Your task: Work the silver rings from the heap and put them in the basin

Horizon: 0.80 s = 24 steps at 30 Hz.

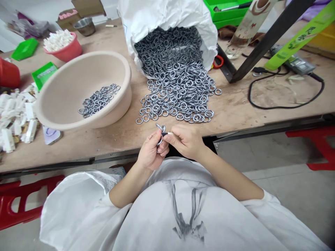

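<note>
My left hand (151, 150) pinches a few grey rings (160, 127) in front of the table edge. Against them, my right hand (188, 141) is closed around a small tool with a dark tip (164, 134); its handle is mostly hidden by the fingers, so its kind cannot be made out. Just beyond both hands, a heap of grey rings (180, 94) spills onto the table from a white sack (167, 14) lying on its side. To the left, a beige basin (115, 115) holds a smaller pile of the same rings (98, 101).
White blocks (9, 137) and a phone (51, 135) lie at the left. Behind them stands a red bowl (70, 50) of white pieces. At the right are a dark metal bar (267, 40), a black cable (277, 107) and a bottle (242, 33). Red stools (22, 200) flank me.
</note>
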Each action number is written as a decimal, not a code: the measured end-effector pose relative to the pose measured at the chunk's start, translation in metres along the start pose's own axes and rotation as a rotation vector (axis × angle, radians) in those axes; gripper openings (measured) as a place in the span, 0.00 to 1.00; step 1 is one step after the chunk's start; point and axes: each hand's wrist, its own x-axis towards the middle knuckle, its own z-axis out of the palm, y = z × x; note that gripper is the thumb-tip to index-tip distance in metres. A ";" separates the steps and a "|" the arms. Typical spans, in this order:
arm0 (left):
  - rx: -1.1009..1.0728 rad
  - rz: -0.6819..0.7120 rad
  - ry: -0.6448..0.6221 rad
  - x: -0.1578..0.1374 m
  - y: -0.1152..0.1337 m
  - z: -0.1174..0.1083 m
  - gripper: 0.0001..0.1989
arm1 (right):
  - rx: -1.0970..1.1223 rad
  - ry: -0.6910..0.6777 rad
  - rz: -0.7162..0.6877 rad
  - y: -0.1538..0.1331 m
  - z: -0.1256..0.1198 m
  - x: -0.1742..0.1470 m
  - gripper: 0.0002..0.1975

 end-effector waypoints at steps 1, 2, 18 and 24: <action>0.006 0.001 -0.004 0.000 0.001 -0.001 0.20 | 0.020 -0.002 0.041 0.003 0.001 0.001 0.27; 0.018 -0.002 -0.011 -0.001 0.001 -0.003 0.19 | 0.038 0.008 0.103 0.008 0.002 0.003 0.28; -0.024 0.010 0.164 -0.012 0.032 -0.047 0.17 | 0.315 -0.354 -0.127 -0.004 0.041 0.055 0.11; -0.082 0.231 0.357 -0.014 0.057 -0.063 0.12 | -0.102 -0.396 0.012 -0.002 0.069 0.087 0.09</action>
